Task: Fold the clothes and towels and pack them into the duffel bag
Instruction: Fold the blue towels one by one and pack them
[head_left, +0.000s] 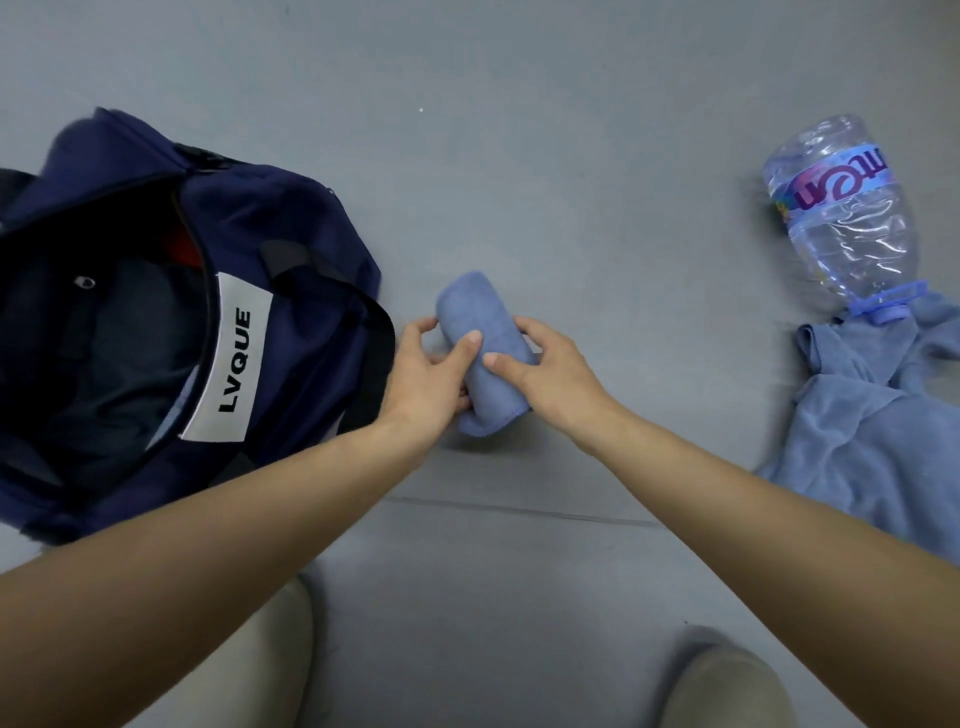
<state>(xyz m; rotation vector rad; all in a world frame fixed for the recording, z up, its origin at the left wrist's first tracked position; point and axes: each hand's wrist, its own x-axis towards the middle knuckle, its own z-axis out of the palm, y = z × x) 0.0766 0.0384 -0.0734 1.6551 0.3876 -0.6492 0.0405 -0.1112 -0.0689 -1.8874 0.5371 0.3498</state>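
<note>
Blue terry, rolled tight: the towel roll (485, 353) lies on the grey floor (519, 156) beside the open duffel bag (291, 249), left hand (428, 371) and right hand (545, 371) curled round its middle. Soft, light, likely to unroll; grip it mid-roll.
</note>
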